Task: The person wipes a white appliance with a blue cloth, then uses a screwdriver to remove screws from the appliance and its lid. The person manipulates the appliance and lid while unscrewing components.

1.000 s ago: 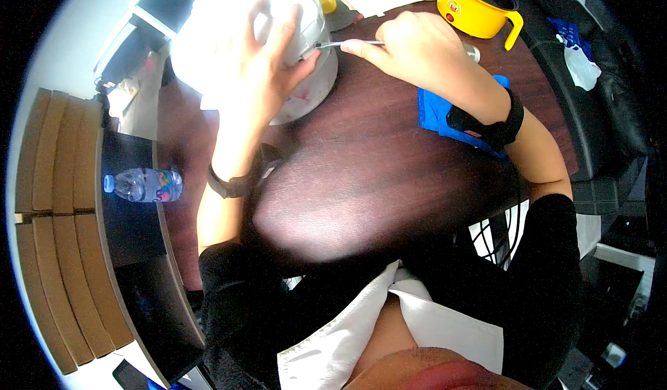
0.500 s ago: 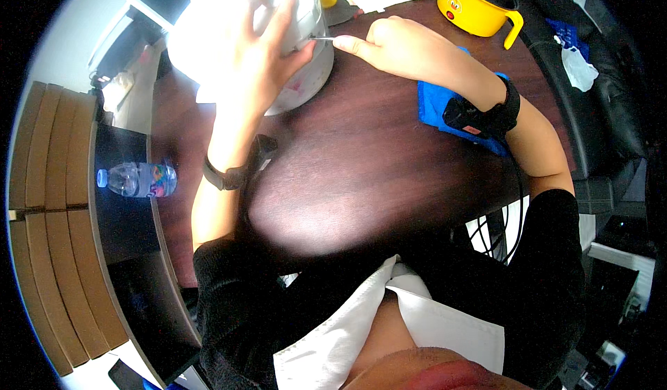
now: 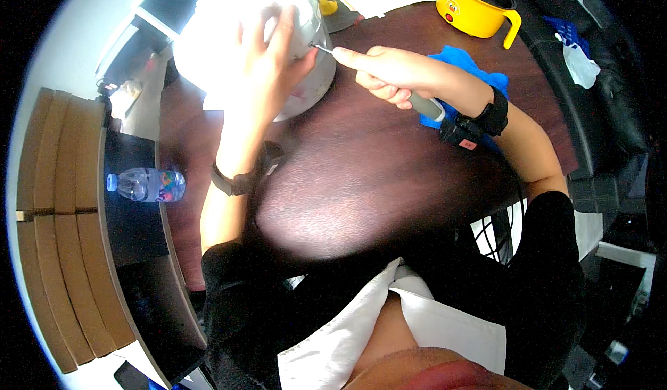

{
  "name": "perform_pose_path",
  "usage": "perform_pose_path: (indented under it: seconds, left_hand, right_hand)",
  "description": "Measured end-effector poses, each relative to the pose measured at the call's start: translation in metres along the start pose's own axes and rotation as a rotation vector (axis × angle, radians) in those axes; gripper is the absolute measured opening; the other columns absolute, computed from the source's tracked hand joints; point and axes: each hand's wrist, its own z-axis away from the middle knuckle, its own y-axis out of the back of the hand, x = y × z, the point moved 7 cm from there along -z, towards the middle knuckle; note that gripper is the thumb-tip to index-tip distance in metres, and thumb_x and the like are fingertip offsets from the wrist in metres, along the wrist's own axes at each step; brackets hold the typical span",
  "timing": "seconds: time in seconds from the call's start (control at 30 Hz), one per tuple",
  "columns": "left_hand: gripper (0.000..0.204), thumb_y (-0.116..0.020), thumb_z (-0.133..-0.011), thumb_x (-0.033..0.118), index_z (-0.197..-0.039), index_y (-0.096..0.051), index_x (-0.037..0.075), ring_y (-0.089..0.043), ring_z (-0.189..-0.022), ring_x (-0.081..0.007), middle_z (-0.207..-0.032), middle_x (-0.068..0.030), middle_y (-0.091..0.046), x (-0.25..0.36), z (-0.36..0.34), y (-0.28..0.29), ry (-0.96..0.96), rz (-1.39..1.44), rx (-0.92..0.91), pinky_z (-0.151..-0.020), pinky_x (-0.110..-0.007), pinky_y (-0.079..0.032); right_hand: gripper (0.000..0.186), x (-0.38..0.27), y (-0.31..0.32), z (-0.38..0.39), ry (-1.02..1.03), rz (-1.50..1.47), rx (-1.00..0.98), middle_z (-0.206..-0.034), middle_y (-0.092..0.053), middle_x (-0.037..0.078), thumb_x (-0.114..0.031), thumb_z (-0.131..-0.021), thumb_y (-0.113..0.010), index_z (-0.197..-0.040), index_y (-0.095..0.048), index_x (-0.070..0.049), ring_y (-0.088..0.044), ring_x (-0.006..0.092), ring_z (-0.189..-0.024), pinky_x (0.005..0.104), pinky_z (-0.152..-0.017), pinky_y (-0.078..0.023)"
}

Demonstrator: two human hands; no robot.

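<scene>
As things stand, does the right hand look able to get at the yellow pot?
Probably yes, if the right hand lets go of the grey-handled tool first. Only the blue cloth lies near the way, and the handle of the yellow pot juts out to the right.

1 head-worn fisheye looks down onto the table [image 3: 389,161].

The place looks like an office or similar workroom, though a home cannot be ruled out. A broad dark wood-grain table [image 3: 347,181] spreads beneath the left hand [image 3: 262,67] and right hand [image 3: 392,74]; black leather-like seating [image 3: 611,126] stands right of them, and brown box-like stacks [image 3: 59,209] line the far left.
</scene>
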Motion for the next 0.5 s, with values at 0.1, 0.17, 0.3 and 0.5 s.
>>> perform_pose_path:
  seconds: [0.1,0.17,0.3,0.5]
  left_hand:
    - [0.081,-0.088,-0.058,0.04,-0.129,-0.058,0.017,-0.058,-0.104,-0.0266,-0.119,-0.0077,-0.058,-0.005,-0.001,0.003,0.053,0.046,-0.034,-0.087,-0.04,-0.048]
    - [0.092,-0.089,-0.056,0.043,-0.135,-0.052,0.013,-0.055,-0.109,-0.0299,-0.122,-0.0118,-0.056,-0.003,-0.003,0.013,0.132,0.054,-0.067,-0.091,-0.043,-0.045]
    - [0.109,-0.088,-0.052,0.049,-0.139,-0.043,0.0,-0.056,-0.106,-0.0333,-0.116,-0.0175,-0.057,-0.007,-0.001,0.014,0.163,-0.044,-0.004,-0.092,-0.045,-0.044]
    - [0.095,-0.087,-0.059,0.045,-0.14,-0.048,0.016,-0.056,-0.105,-0.0372,-0.111,-0.018,-0.061,-0.006,0.002,-0.007,0.158,-0.109,-0.142,-0.089,-0.045,-0.048]
  right_hand:
    - [0.069,0.007,-0.009,-0.002,-0.026,-0.152,-0.112,-0.043,-0.027,-0.005,-0.072,-0.095,-0.031,-0.052,-0.028,-0.017,-0.028,0.0052,-0.033,0.0245,-0.032,-0.03]
    - [0.068,0.01,-0.017,-0.004,-0.041,-0.261,-0.193,-0.043,-0.028,-0.005,-0.072,-0.094,-0.031,-0.054,-0.029,-0.018,-0.028,0.005,-0.033,0.0249,-0.032,-0.031]
    - [0.066,0.011,-0.029,-0.004,-0.048,-0.439,-0.268,-0.046,-0.028,-0.006,-0.071,-0.095,-0.03,-0.057,-0.03,-0.018,-0.029,0.0048,-0.033,0.0249,-0.032,-0.031]
    - [0.065,0.007,-0.045,-0.006,0.021,-0.573,-0.325,-0.047,-0.026,-0.007,-0.071,-0.096,-0.028,-0.057,-0.028,-0.019,-0.025,0.0049,-0.034,0.0246,-0.033,-0.023]
